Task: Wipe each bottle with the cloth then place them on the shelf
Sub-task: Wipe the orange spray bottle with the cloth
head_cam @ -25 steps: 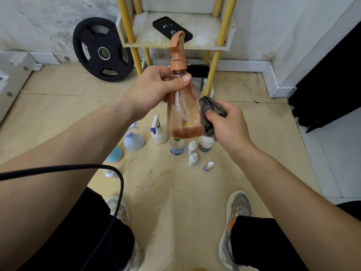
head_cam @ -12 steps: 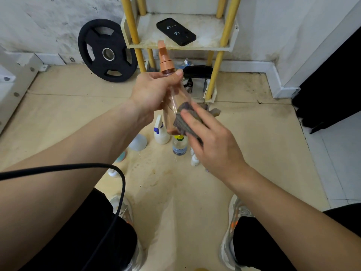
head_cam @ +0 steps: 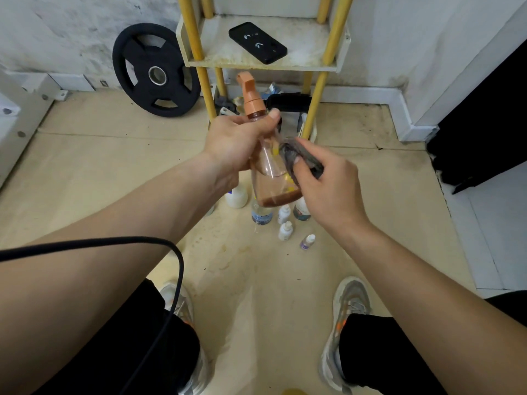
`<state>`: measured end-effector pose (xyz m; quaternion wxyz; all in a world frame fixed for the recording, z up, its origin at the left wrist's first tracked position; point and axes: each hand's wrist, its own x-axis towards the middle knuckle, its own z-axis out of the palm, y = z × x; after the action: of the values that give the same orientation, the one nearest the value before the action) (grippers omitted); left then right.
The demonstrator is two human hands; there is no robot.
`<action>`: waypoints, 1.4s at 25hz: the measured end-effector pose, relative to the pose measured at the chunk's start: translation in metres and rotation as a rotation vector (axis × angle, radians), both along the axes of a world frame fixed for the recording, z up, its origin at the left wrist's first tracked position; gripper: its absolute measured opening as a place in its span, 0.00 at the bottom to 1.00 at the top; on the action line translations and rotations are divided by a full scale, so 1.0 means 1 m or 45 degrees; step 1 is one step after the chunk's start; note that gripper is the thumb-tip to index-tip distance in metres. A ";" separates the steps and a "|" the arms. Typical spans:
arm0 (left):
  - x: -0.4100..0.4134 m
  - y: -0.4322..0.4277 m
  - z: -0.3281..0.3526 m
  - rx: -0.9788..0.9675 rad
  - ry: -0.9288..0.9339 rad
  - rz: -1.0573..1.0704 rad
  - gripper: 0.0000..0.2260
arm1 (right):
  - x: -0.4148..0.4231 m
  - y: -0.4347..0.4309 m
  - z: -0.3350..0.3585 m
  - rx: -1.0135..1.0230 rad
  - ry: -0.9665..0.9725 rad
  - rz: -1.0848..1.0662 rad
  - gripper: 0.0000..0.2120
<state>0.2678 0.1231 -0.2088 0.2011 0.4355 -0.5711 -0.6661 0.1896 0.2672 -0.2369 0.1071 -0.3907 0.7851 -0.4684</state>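
Note:
My left hand (head_cam: pixel 241 142) grips the neck of a clear orange-tinted spray bottle (head_cam: pixel 271 178) with an orange nozzle, held upright above the floor. A little brown liquid sits at its bottom. My right hand (head_cam: pixel 325 183) holds a crumpled grey cloth (head_cam: pixel 299 158) pressed against the bottle's right side. Several other bottles stand on the floor below: a white spray bottle (head_cam: pixel 236 196), a water bottle (head_cam: pixel 261 213) and small white dropper bottles (head_cam: pixel 285 230). The yellow-posted shelf (head_cam: pixel 316 65) stands behind, at the wall.
A black phone (head_cam: pixel 257 42) lies on the shelf's white tray. A black weight plate (head_cam: pixel 155 72) leans on the wall at left. Clutter sits under the shelf. A black cable (head_cam: pixel 159 280) crosses my left arm. My shoes (head_cam: pixel 346 309) are at the bottom.
The bottle has swung from tilted back to upright. My right hand has moved the cloth from the bottle's front round to its right side, slightly higher.

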 end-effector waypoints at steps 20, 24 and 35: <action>0.011 -0.035 -0.002 -0.062 0.045 -0.644 0.17 | -0.004 0.001 -0.014 -0.149 -0.864 -0.356 0.12; 0.015 -0.044 0.000 -0.183 0.120 -0.719 0.20 | -0.011 -0.002 -0.011 -0.179 -0.985 -0.274 0.15; 0.010 -0.032 -0.004 -0.145 0.159 -0.608 0.08 | -0.002 -0.002 0.010 -0.051 -0.212 -0.107 0.20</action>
<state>0.2777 0.0906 -0.2125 0.0971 0.2341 -0.6808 -0.6873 0.1876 0.2649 -0.2272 0.1443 -0.3191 0.7797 -0.5191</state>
